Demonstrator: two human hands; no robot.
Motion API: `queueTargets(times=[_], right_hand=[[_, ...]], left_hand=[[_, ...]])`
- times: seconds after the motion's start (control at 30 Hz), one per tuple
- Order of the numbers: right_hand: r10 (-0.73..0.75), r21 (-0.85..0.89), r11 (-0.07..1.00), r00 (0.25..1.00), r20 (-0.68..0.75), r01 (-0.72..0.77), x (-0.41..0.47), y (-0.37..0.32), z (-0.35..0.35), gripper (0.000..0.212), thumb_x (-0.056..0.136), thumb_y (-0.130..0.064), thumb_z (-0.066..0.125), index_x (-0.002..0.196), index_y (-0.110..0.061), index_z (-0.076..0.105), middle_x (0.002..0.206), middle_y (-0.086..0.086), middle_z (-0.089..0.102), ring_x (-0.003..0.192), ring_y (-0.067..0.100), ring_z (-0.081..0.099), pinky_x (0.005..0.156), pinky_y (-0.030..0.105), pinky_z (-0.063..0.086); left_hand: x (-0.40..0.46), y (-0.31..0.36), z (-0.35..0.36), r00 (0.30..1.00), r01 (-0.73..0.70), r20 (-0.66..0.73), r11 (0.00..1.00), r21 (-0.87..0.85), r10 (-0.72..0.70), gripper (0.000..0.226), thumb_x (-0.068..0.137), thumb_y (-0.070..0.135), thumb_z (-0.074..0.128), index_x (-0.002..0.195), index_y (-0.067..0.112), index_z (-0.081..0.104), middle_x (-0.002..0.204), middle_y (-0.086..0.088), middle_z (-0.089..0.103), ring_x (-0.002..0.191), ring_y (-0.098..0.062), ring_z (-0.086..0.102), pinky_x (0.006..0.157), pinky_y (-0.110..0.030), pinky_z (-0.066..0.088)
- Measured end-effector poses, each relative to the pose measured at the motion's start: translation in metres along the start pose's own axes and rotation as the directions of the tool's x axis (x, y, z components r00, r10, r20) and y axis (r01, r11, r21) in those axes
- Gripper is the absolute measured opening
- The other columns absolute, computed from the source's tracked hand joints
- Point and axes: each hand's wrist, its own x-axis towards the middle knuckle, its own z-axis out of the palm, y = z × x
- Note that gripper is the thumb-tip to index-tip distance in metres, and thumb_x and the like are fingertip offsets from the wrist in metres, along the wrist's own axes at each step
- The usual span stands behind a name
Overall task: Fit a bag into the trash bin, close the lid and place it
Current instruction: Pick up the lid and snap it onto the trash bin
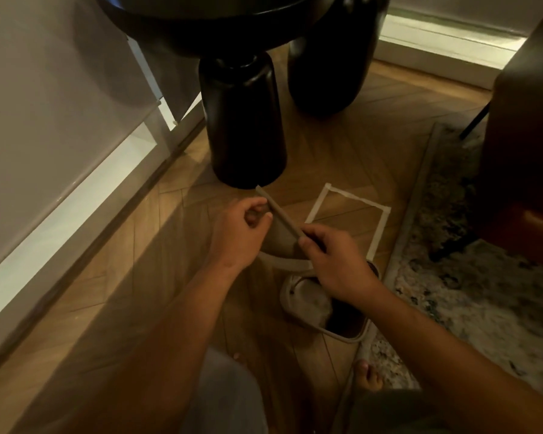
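Note:
I hold a beige folded bag [279,216] above the floor. My left hand [240,234] pinches its far end and my right hand [334,264] pinches its near end. Part of the bag hangs down between the hands as a limp sheet. Directly below stands the pale trash bin [347,338], its top open and dark inside. A pale rounded piece [306,300], maybe the lid, sits at the bin's left side; I cannot tell how it is attached.
A rectangle of white tape [342,193] marks the wooden floor just beyond the bin. Two thick black table legs [248,126] stand ahead. A patterned rug [452,292] lies on the right, a white baseboard [60,208] on the left. My bare foot [369,375] is beside the bin.

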Motion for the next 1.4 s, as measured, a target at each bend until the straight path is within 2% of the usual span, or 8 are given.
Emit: queueTargets(times=[0.17, 0.53, 0.73, 0.9, 1.0, 1.17, 1.3, 1.4], right_hand=[[0.066, 0.079, 0.995, 0.988, -0.139, -0.055, 0.002, 0.006, -0.024, 0.023, 0.102, -0.026, 0.053, 0.115, -0.035, 0.070, 0.094, -0.028, 0.070, 0.080, -0.008, 0.066, 0.061, 0.010, 0.049], [0.299, 0.405, 0.901, 0.897, -0.327, -0.153, 0.004, 0.018, -0.079, 0.028, 0.102, -0.022, 0.054, 0.089, -0.034, 0.075, 0.090, -0.013, 0.077, 0.085, 0.005, 0.071, 0.075, 0.026, 0.056], [0.499, 0.697, 0.686, 0.832, -0.244, -0.208, 0.004, 0.023, -0.106, 0.024, 0.101, -0.019, 0.054, 0.120, -0.013, 0.067, 0.116, 0.014, 0.069, 0.101, 0.027, 0.065, 0.085, 0.040, 0.055], [0.512, 0.804, 0.563, 0.844, -0.157, -0.192, -0.002, 0.024, -0.117, 0.031, 0.103, -0.017, 0.048, 0.128, -0.010, 0.065, 0.123, 0.013, 0.070, 0.106, 0.025, 0.068, 0.075, 0.033, 0.057], [0.500, 0.855, 0.489, 0.859, -0.112, -0.173, -0.004, 0.025, -0.119, 0.034, 0.104, -0.014, 0.043, 0.133, -0.009, 0.061, 0.127, 0.013, 0.068, 0.110, 0.025, 0.067, 0.076, 0.035, 0.058], [0.487, 0.898, 0.417, 0.868, -0.094, -0.137, -0.004, 0.032, -0.117, 0.033, 0.104, -0.009, 0.043, 0.132, -0.017, 0.058, 0.129, 0.009, 0.067, 0.113, 0.024, 0.067, 0.083, 0.042, 0.057], [0.481, 0.741, 0.638, 0.861, -0.168, -0.211, -0.003, 0.042, -0.116, 0.034, 0.102, -0.008, 0.046, 0.129, -0.023, 0.059, 0.119, 0.005, 0.071, 0.100, 0.024, 0.073, 0.072, 0.035, 0.060], [0.442, 0.473, 0.828, 0.869, -0.223, -0.300, -0.001, 0.060, -0.110, 0.042, 0.101, -0.005, 0.046, 0.139, -0.021, 0.052, 0.099, -0.001, 0.075, 0.078, 0.013, 0.075, 0.060, 0.024, 0.057]], left_hand=[[0.001, 0.005, 0.013, 0.999, -0.042, -0.015, 0.998, 0.041, 0.042, 0.034, 0.086, 0.050, 0.062, 0.117, 0.036, 0.065, 0.112, 0.013, 0.062, 0.101, 0.004, 0.058, 0.079, -0.015, 0.049], [0.003, 0.006, 0.043, 0.981, 0.180, -0.059, 0.983, -0.044, -0.183, 0.065, 0.080, 0.078, 0.048, 0.135, 0.043, 0.043, 0.139, 0.007, 0.050, 0.121, -0.013, 0.053, 0.092, -0.042, 0.055], [0.005, 0.003, 0.056, 0.958, 0.278, 0.090, 0.957, -0.078, -0.271, 0.079, 0.082, 0.081, 0.038, 0.144, 0.032, 0.038, 0.134, 0.005, 0.055, 0.114, -0.015, 0.058, 0.078, -0.028, 0.048], [0.008, -0.005, 0.066, 0.867, 0.455, 0.202, 0.889, 0.046, -0.455, 0.088, 0.084, 0.078, 0.038, 0.155, 0.026, 0.028, 0.157, -0.006, 0.038, 0.139, -0.031, 0.041, 0.109, -0.044, 0.034], [0.007, 0.000, 0.070, 0.842, 0.486, 0.290, 0.873, -0.041, -0.455, 0.078, 0.088, 0.076, 0.030, 0.150, 0.029, 0.041, 0.154, -0.003, 0.043, 0.140, -0.029, 0.041, 0.108, -0.036, 0.029], [0.005, 0.005, 0.073, 0.689, 0.685, 0.519, 0.687, -0.242, -0.505, 0.082, 0.082, 0.083, 0.033, 0.147, 0.032, 0.041, 0.127, 0.002, 0.064, 0.111, -0.023, 0.061, 0.093, -0.051, 0.052], [0.008, 0.001, 0.072, 0.709, 0.666, 0.532, 0.687, -0.290, -0.463, 0.072, 0.086, 0.075, 0.041, 0.144, 0.033, 0.043, 0.097, 0.017, 0.071, 0.094, -0.011, 0.067, 0.075, -0.038, 0.059], [0.010, -0.004, 0.068, 0.728, 0.630, 0.518, 0.736, -0.247, -0.450, 0.065, 0.094, 0.068, 0.038, 0.148, 0.031, 0.041, 0.118, 0.009, 0.067, 0.104, -0.014, 0.064, 0.082, -0.039, 0.057]])
